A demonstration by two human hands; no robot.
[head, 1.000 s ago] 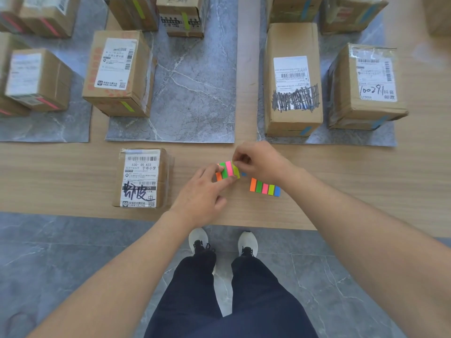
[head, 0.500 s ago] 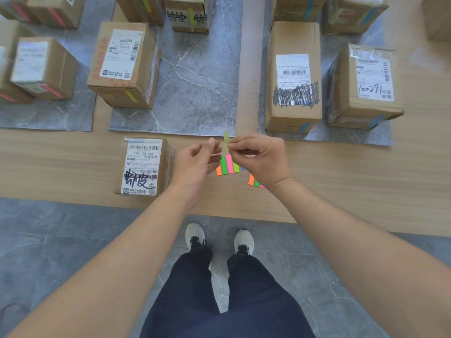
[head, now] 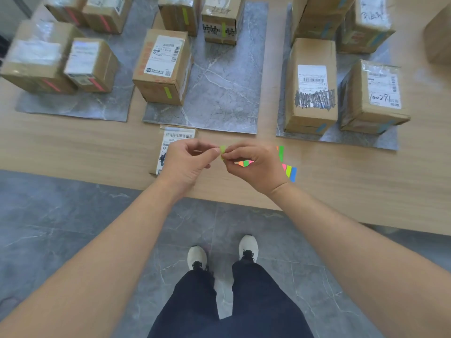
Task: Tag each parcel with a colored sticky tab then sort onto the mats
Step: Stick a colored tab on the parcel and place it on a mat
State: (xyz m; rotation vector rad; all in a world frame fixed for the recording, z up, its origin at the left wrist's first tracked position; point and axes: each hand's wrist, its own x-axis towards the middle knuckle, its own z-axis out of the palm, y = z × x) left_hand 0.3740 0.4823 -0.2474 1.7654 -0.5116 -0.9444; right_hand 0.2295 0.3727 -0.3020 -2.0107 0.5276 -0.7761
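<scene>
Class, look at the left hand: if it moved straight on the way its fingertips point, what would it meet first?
The yellow-green tab, which sits right at the tips of the left hand, perhaps touching them. Just behind it is the right hand, pinching that tab.

handwritten "100291" stands on the label of the right-hand parcel [head: 373, 96], and "530-" on the nearest parcel [head: 178, 135].

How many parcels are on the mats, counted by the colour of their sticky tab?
Red-tabbed parcels: 4
Green-tabbed parcels: 3
Blue-tabbed parcels: 4
Total: 11
</scene>
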